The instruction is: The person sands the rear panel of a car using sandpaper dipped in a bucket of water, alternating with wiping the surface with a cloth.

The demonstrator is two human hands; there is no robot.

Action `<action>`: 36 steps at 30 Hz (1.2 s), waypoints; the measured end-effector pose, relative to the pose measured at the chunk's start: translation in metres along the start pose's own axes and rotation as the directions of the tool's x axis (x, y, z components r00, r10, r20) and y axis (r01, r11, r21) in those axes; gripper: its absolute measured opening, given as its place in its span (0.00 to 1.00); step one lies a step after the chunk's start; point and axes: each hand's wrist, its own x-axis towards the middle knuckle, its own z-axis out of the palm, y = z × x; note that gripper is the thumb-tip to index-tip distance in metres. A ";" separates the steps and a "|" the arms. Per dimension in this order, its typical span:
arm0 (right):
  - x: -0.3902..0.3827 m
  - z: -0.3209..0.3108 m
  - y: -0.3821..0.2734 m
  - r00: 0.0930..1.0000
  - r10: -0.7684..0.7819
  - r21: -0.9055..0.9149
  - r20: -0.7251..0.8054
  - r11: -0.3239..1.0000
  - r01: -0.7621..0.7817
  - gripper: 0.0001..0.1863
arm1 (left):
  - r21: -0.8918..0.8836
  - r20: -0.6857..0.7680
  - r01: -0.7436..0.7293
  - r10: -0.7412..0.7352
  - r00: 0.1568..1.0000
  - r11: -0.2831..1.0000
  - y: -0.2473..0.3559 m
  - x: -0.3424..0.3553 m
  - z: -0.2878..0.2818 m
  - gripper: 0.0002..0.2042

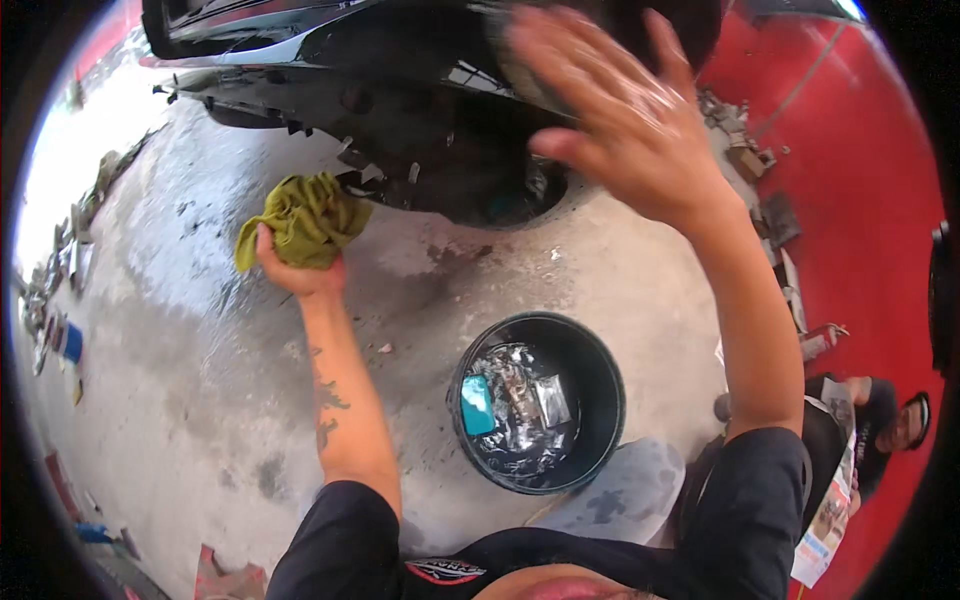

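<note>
Clearly, your left hand (298, 275) gripped a bunched olive cloth (308, 222), left of centre; your right hand (630, 130), fingers spread, overlapped a glossy black panel (400, 105), upper right.

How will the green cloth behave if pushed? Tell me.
The green cloth looks floppy, bunched into loose folds in the left hand. It is probably light, as that hand alone grips it, and may crumple rather than hold its shape when pushed, given its rumpled, uneven edges.
</note>
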 end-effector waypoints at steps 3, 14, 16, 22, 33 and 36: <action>-0.032 -0.011 0.028 0.994 0.055 -0.130 0.094 0.991 -0.043 0.36 | -0.016 -0.012 0.070 -0.070 0.997 0.997 0.010 0.010 -0.011 0.29; 0.043 -0.027 0.057 0.923 -0.363 -0.352 0.126 0.854 0.384 0.28 | -0.017 -0.125 -0.010 0.008 0.992 1.000 0.016 0.018 -0.027 0.30; 0.025 -0.034 0.064 0.923 -0.322 -0.414 0.209 0.826 0.382 0.30 | -0.020 -0.148 -0.024 0.020 0.989 1.000 0.021 0.022 -0.028 0.30; 0.090 -0.030 0.040 0.885 -0.418 -0.290 0.204 0.838 0.463 0.25 | -0.115 -0.175 -0.031 0.010 0.985 0.993 0.002 0.020 -0.029 0.30; 0.061 -0.044 0.023 0.913 -0.300 -0.248 0.276 0.896 0.369 0.29 | -0.149 -0.139 -0.069 0.048 0.989 0.986 0.012 0.030 -0.038 0.29; 0.081 -0.018 0.003 0.942 -0.259 -0.233 0.213 0.923 0.307 0.29 | -0.206 -0.144 -0.029 -0.001 0.990 0.978 0.001 0.026 -0.040 0.30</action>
